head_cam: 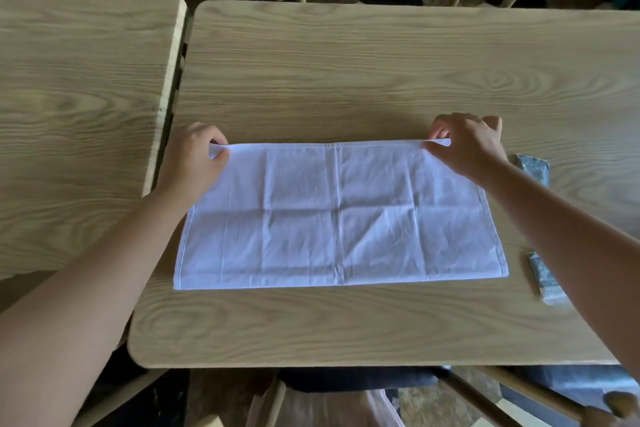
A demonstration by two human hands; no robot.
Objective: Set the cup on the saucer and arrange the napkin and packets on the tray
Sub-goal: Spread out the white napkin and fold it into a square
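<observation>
Napkin [341,215]: white creased cloth rectangle; hands pinch far corners.

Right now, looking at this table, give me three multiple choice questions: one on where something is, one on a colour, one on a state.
1. Where do the patterned packets lie relative to the napkin?
A. on the person's right of it
B. on top of it
C. on the person's left of it

2. What colour is the napkin?
A. red
B. white
C. black

3. How is the napkin lying?
A. rolled into a tube
B. crumpled in a ball
C. spread flat, far corners pinched

Answers: 1 A, they sit on the table past the right forearm. 2 B, the cloth is plain white. 3 C, the left hand and right hand each pinch a far corner.
</observation>
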